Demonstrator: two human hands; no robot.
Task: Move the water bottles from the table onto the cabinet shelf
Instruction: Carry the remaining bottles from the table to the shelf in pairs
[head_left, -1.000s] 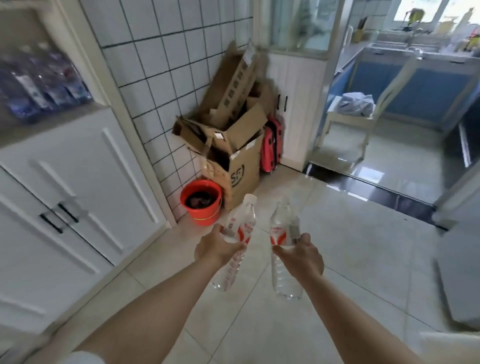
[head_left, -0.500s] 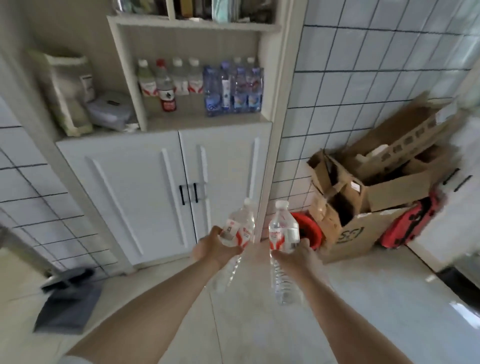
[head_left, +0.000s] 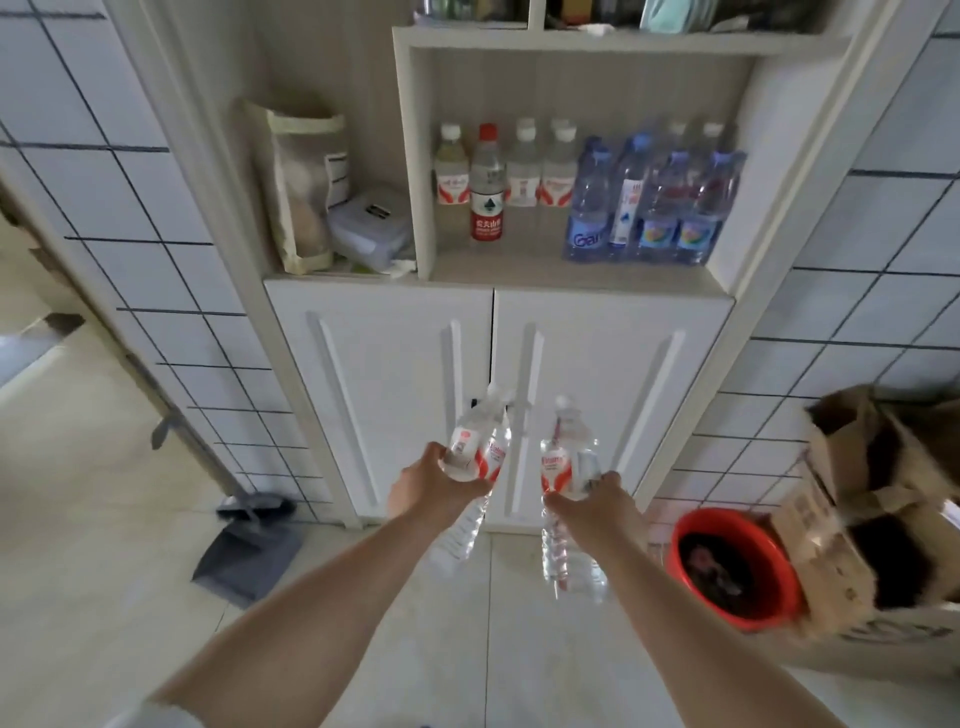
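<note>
Left hand (head_left: 434, 483), right hand (head_left: 597, 501): one bottle (head_left: 480, 452) gripped apiece. Bottles to be raised upright and set in the shelf (head_left: 519, 270) front gap.

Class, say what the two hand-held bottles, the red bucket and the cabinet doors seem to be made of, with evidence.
Left bottle and right bottle: probably clear thin plastic; the floor shows through. Red bucket: likely glossy moulded plastic, uniform colour. Cabinet doors: seemingly white painted or laminated board, smooth and matte; core unknown.
</note>
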